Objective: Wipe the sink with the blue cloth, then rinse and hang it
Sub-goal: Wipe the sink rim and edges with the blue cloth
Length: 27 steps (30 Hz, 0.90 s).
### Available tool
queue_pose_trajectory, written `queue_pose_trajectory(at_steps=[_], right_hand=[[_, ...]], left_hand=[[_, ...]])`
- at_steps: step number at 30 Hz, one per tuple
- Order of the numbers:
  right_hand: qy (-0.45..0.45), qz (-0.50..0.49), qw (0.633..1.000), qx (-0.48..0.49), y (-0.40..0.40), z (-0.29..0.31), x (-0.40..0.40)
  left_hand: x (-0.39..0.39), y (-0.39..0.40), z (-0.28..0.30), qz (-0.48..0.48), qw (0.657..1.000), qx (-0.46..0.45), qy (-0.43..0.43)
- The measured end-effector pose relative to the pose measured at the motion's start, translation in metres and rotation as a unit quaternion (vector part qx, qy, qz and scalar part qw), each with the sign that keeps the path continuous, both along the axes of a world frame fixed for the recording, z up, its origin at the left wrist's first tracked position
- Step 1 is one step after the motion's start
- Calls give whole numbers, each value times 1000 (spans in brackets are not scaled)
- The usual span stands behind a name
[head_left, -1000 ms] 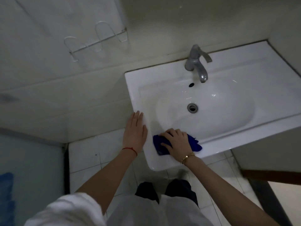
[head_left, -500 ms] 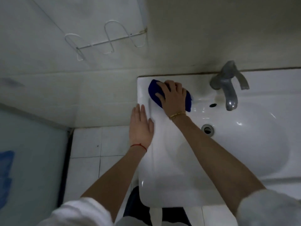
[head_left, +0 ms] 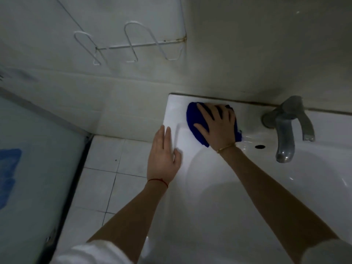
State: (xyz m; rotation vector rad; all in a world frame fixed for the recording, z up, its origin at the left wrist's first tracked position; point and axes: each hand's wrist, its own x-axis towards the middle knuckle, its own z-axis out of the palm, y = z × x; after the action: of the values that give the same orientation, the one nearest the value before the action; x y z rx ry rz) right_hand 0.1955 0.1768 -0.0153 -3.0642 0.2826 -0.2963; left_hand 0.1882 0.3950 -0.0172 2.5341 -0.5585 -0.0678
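The left hand (head_left: 163,159) lies flat on the left edge of the white sink (head_left: 219,197), fingers straight and close together, palm down, holding nothing; a thin red string (head_left: 158,181) circles its wrist. Its forearm runs down toward the bottom of the view, where a white sleeve (head_left: 91,252) shows. Beyond it and a little to the right, the right hand (head_left: 217,126) is spread over the blue cloth (head_left: 196,121), fingers extended and slightly fanned, pressing the cloth flat against the sink's back left corner rather than curling round it. A thin gold bracelet (head_left: 226,148) sits on that wrist, and the arm crosses over the basin from the lower right. The cloth is bunched under the palm, with blue showing to the left of the fingers and a bit at the right, close to the wall line. To the right of the cloth, apart from it, stands the grey metal faucet (head_left: 285,130), its spout pointing down over the basin and a lever handle bending to the right; a small dark overflow hole (head_left: 260,146) lies just left of the spout. Left of the sink is white tiled floor (head_left: 106,168). Farther up, on the wall, a white wire rack (head_left: 131,46) with looped hooks is mounted, with nothing hanging on it.
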Motion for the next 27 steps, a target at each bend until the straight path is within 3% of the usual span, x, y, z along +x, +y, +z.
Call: queue_pose_trajectory(at_steps=[4, 8, 14, 19, 23, 27], right_hand=[[23, 74, 997, 2, 27, 3, 23], [16, 131, 991, -11, -1, 0, 7], [7, 60, 998, -10, -28, -2, -12], [57, 111, 992, 17, 11, 4, 18], [60, 122, 990, 27, -3, 5, 11], [37, 40, 998, 21, -41, -1, -22]], left_hand=[[0, -1, 2, 7, 1000, 7, -3], [0, 0, 4, 4, 1000, 7, -3], [1, -1, 3, 0, 1000, 6, -6], [-1, -2, 3, 10, 1000, 7, 3], [1, 0, 2, 1, 1000, 4, 3], [1, 1, 1, 0, 1000, 7, -2]])
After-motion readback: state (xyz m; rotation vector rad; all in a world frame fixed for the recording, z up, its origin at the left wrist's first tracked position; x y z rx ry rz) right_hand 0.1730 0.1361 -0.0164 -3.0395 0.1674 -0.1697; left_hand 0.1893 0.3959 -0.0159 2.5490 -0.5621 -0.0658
